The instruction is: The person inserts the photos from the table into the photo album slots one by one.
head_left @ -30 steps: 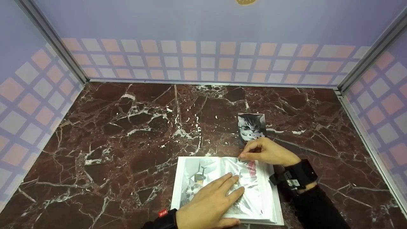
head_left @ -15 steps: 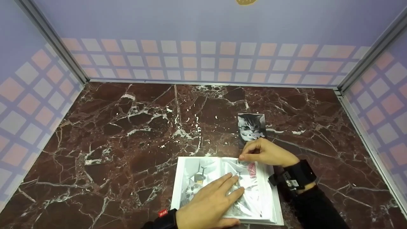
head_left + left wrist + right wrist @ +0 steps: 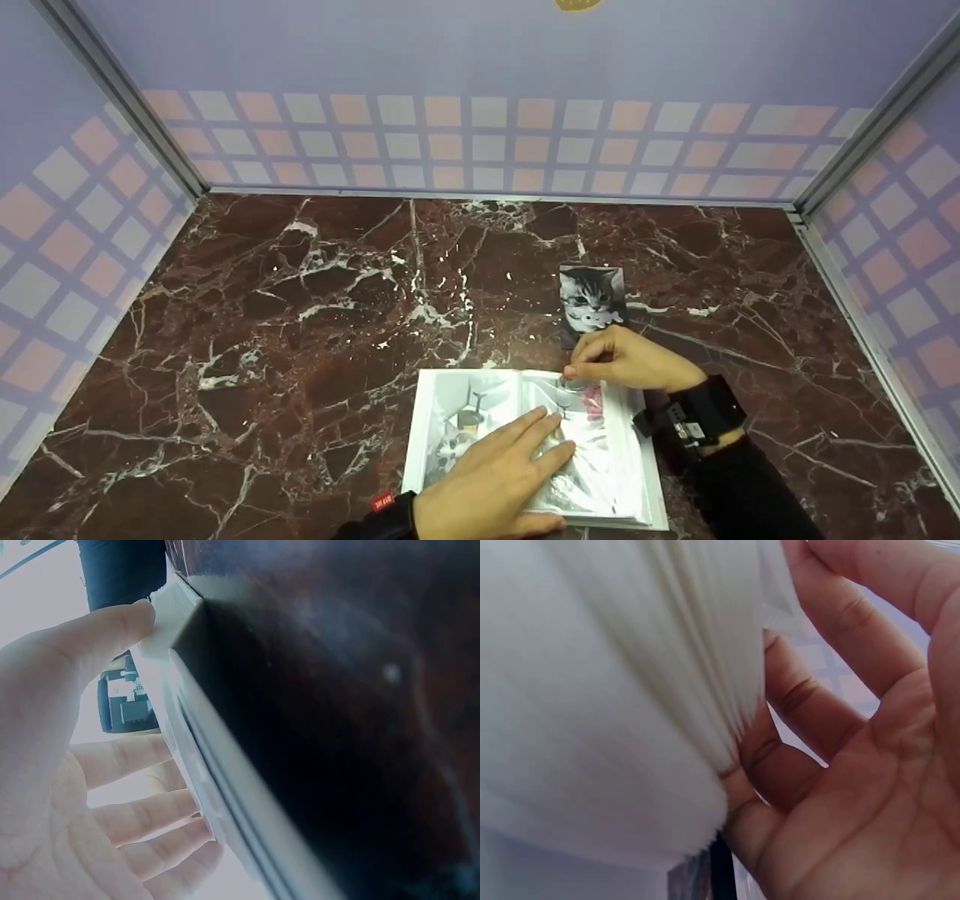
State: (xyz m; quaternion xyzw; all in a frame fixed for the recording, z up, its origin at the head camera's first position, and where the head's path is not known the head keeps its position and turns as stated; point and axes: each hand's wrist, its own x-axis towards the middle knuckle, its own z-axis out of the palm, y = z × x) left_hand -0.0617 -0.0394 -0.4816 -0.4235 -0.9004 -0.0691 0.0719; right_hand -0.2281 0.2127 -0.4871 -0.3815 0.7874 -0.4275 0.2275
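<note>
An open photo album [image 3: 654, 487] lies at the front of the marbled table. Its left page bears a grey cat picture [image 3: 457, 405]; on the right page a glossy clear sleeve [image 3: 600, 465] covers a picture with a pink patch [image 3: 593, 403]. My left hand [image 3: 495, 472] rests flat across both pages, fingers spread, its thumb by the album's lower edge in the left wrist view. My right hand [image 3: 630, 360] pinches the top edge of the right-hand sleeve between thumb and forefinger. In the right wrist view, its other fingers lie along the fanned page edges [image 3: 727, 720].
Just beyond the album a loose black-and-white kitten photo [image 3: 592, 296] lies on the table, its lower part overlapped by my right hand. Checkered lilac panels [image 3: 480, 142] wall in the back and both sides.
Under the right-hand sleeve, the pink patch and the picture show slightly lower, and the glare on the plastic has shifted. Both hands stay nearly where they were.
</note>
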